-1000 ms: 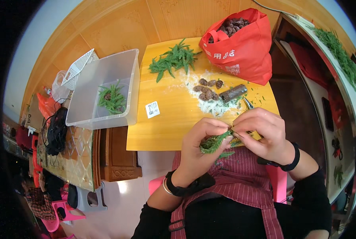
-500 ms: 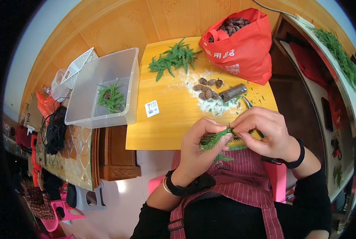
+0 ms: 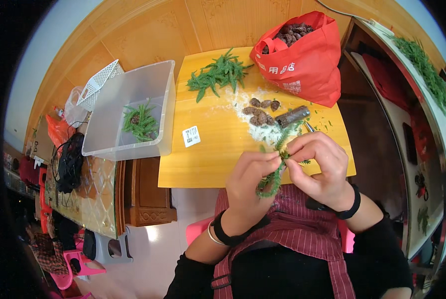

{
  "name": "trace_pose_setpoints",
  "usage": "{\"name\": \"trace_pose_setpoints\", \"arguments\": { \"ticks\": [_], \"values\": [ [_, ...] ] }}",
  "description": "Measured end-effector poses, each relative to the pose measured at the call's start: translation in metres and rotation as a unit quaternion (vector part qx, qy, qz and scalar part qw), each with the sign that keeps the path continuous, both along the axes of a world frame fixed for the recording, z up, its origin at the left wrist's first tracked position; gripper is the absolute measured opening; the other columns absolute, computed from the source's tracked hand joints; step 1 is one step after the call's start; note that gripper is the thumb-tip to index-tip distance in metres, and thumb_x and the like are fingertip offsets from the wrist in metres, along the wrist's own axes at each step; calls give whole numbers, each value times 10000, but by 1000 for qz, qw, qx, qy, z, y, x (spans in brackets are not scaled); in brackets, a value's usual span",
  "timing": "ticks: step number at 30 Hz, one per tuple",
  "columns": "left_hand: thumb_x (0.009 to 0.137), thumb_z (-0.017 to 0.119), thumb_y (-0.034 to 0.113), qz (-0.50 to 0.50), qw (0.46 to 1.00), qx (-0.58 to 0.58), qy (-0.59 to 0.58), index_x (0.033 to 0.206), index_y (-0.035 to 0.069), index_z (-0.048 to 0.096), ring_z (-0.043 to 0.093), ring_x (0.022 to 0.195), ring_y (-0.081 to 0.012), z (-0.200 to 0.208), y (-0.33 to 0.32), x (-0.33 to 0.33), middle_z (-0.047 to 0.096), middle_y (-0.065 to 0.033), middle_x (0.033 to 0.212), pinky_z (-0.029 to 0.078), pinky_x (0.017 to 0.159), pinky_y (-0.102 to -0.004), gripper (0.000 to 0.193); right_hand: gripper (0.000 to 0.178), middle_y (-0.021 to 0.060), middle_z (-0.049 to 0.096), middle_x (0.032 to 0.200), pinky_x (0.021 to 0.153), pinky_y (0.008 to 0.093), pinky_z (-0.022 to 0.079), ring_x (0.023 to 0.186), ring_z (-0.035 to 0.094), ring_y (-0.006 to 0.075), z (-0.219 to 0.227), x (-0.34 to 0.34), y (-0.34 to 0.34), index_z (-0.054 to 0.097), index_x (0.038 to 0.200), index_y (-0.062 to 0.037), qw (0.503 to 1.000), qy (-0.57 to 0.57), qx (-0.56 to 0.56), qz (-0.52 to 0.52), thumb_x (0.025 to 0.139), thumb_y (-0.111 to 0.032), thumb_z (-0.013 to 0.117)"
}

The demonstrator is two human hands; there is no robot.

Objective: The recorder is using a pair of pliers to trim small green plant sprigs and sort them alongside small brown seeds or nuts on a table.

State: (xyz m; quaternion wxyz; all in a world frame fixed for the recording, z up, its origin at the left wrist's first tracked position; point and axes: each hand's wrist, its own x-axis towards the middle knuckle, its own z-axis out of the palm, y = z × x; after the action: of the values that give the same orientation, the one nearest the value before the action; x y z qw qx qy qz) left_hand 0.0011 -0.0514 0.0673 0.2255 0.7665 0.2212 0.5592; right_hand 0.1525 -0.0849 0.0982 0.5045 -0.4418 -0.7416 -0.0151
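Observation:
Near the table's front edge, above my lap, both hands come together on a green evergreen sprig (image 3: 268,185). My left hand (image 3: 251,180) pinches it between thumb and fingers, and part of the sprig hangs below that grip. Its other end points up and away toward the table. Close by on the right, my right hand (image 3: 321,165) pinches the sprig at its middle; the exact spot is hidden by fingertips. Beyond the hands lie several brown pine cones (image 3: 259,115), a dark cylinder (image 3: 292,116) and white powder (image 3: 265,133). A metal tool (image 3: 309,126) shows partly behind my right hand.
A pile of green sprigs (image 3: 220,74) lies at the table's far left. The red bag (image 3: 302,70) of pine cones stands far right. On the left, a clear plastic bin (image 3: 165,109) holds a green cluster (image 3: 139,122). A white label (image 3: 191,136) lies on the yellow table (image 3: 203,167).
The sprig has been turned, so one end now points up and away. My right hand has shifted slightly left, and both hands still pinch the sprig.

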Motion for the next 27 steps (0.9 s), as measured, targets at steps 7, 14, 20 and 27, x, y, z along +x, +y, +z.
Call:
{"name": "trace_pose_setpoints", "arguments": {
  "ticks": [7, 14, 20, 27],
  "values": [
    [636, 667, -75, 85, 988, 120, 46, 887, 13, 588, 610, 789, -261, -11, 5, 2, 609, -133, 885, 503, 633, -306, 277, 136, 105, 553, 769, 705, 308, 456, 786, 579, 222, -13, -8, 8, 506, 702, -18, 987, 110, -111, -29, 662, 9, 634],
    [724, 644, -60, -100, 990, -99, -19, 890, 10, 536, 596, 802, -191, -8, 15, -5, 584, -113, 902, 520, 603, -302, 210, 240, 66, 568, 842, 725, 279, 435, 784, 558, 170, 3, 17, -3, 569, 904, -4, 981, 61, -171, 67, 699, -89, 661],
    [798, 598, -36, -244, 892, -366, -108, 921, 7, 532, 579, 769, -103, 3, 8, -9, 554, -53, 881, 503, 615, -213, 145, 295, 34, 551, 747, 656, 251, 412, 722, 522, 129, 11, 26, 1, 588, 991, 6, 959, 40, -244, 138, 734, -124, 649],
    [813, 583, -30, -300, 861, -400, -97, 928, -1, 526, 578, 734, -100, 6, 8, -8, 554, -59, 894, 495, 607, -212, 131, 228, 25, 553, 779, 689, 246, 407, 742, 510, 106, 12, 35, 5, 586, 968, 16, 889, 158, -359, 235, 805, -143, 579]
  ]
}}
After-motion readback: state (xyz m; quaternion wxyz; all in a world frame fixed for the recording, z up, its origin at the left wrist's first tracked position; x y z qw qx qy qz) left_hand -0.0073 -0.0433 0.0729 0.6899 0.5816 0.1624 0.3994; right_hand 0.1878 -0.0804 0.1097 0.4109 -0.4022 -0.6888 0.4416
